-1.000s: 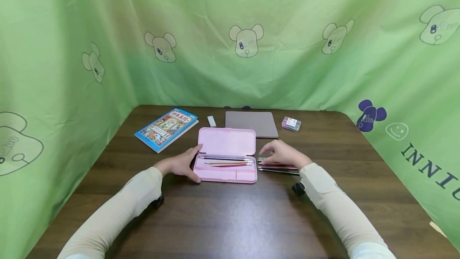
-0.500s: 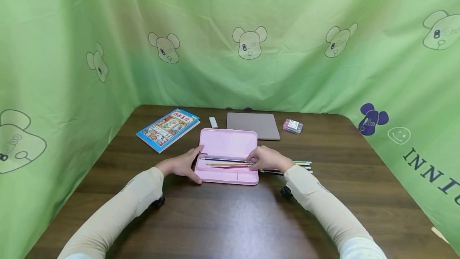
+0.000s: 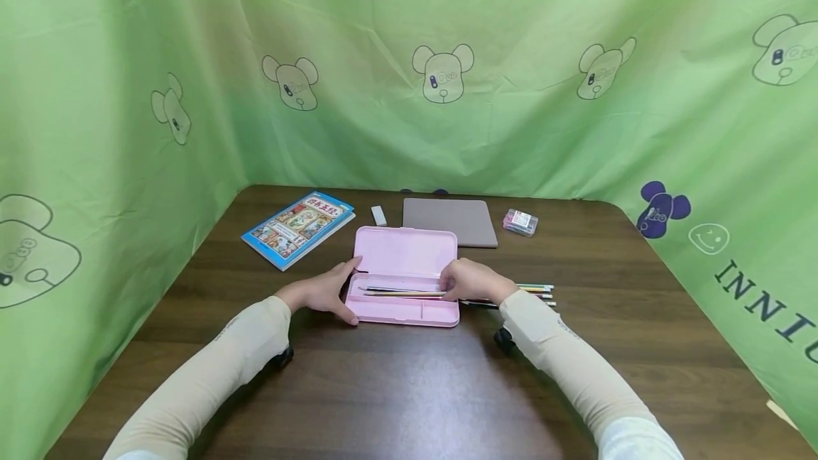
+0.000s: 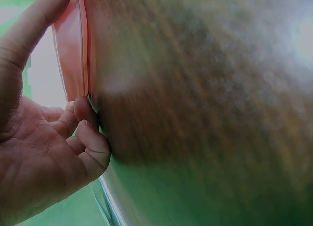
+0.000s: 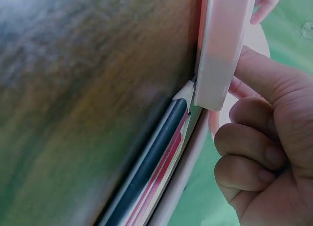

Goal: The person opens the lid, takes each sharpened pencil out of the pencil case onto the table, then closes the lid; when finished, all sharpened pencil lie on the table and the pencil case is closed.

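Observation:
A pink pencil case (image 3: 405, 250) lies open on the table, its lid tipped back. My left hand (image 3: 322, 292) holds the case's left end, thumb at the front corner and fingers near the hinge; the left wrist view shows the pink edge between thumb and fingers. Several pencils (image 3: 402, 292) lie in the long compartment. Over the case's right end, my right hand (image 3: 473, 281) pinches the pencils' ends, though its fingertips are hidden behind the case wall (image 5: 227, 50). More pencils (image 5: 156, 172) lie on the table under the right hand, points toward the case.
A grey flat notebook-like item (image 3: 449, 222) lies behind the case, with a white eraser-like block (image 3: 378, 216) left of it. A blue illustrated book (image 3: 298, 230) is at back left. A small clear box (image 3: 520, 222) with pink contents sits at back right. Green curtains (image 3: 358, 133) surround the table.
My right hand has moved left from the loose pencils to the case's right end. The pencils inside have shifted toward the front and closer together. My left hand stays on the case.

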Motion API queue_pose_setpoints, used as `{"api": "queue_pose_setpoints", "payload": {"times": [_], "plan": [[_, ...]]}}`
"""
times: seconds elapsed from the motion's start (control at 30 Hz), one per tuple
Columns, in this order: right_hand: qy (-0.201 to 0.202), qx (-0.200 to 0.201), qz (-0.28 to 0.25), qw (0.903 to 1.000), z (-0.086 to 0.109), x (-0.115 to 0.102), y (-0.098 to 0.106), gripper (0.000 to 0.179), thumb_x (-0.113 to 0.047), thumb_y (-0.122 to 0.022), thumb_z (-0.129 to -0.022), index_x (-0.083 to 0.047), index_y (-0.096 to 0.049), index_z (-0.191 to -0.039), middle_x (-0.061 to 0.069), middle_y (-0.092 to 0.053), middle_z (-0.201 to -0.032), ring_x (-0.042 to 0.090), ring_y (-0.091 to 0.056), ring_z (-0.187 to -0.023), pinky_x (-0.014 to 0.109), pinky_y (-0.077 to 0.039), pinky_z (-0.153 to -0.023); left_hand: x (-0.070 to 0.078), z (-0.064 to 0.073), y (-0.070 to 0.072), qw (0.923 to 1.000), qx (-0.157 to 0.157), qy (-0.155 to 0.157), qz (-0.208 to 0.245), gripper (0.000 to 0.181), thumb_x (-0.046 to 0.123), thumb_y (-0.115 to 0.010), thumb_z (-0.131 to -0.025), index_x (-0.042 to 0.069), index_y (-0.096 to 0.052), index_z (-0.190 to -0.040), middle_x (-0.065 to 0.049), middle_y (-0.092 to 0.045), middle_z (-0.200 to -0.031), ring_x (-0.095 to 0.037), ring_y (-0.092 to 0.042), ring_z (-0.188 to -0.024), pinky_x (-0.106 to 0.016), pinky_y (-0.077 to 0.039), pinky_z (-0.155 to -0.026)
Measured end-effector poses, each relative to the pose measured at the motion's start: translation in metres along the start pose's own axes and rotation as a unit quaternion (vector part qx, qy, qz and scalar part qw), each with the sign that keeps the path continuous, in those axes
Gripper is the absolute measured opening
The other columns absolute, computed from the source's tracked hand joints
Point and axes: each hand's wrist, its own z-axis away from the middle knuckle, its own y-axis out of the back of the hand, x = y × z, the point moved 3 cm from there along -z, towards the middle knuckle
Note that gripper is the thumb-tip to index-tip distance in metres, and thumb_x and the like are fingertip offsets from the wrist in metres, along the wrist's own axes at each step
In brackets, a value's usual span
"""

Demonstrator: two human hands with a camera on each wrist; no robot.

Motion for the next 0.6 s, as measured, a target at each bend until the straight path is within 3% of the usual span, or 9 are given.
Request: {"api": "queue_pose_setpoints", "payload": {"times": [0.17, 0.4, 0.6], "plan": [[0.0, 0.017, -0.012, 0.9998, 0.002, 0.001, 0.002, 0.011, -0.019, -0.075, -0.075, -0.015, -0.066, -0.071, -0.009, -0.057, -0.065, 0.006, -0.047, -0.06, 0.022, -0.04, -0.056, 0.003, 0.002, 0.0, 0.9999, 0.004, -0.013, -0.004, 0.118, 0.035, -0.081, -0.069, 0.007, 0.003, -0.148, -0.024, -0.009, -0.151, -0.037, -0.015, -0.139, -0.052, -0.018, -0.111], [-0.01, 0.067, -0.054, 0.9962, 0.012, 0.006, 0.013, 0.01, -0.018, -0.076, -0.074, -0.012, -0.069, -0.072, -0.006, -0.055, -0.061, 0.007, -0.043, -0.057, 0.021, -0.036, -0.052, 0.003, 0.001, -0.001, 1.0, -0.001, -0.009, -0.004, 0.117, 0.036, -0.08, -0.07, 0.009, 0.003, -0.148, -0.023, -0.009, -0.151, -0.036, -0.016, -0.138, -0.053, -0.018, -0.111], [-0.032, 0.097, -0.064, 0.9927, 0.026, 0.02, 0.025, 0.011, -0.02, -0.077, -0.074, -0.014, -0.069, -0.071, -0.006, -0.062, -0.066, 0.008, -0.045, -0.059, 0.024, -0.039, -0.055, 0.004, 0.001, 0.001, 0.9999, 0.003, -0.013, 0.001, 0.118, 0.035, -0.081, -0.069, 0.008, 0.003, -0.148, -0.023, -0.01, -0.15, -0.035, -0.017, -0.137, -0.052, -0.019, -0.111]]}}
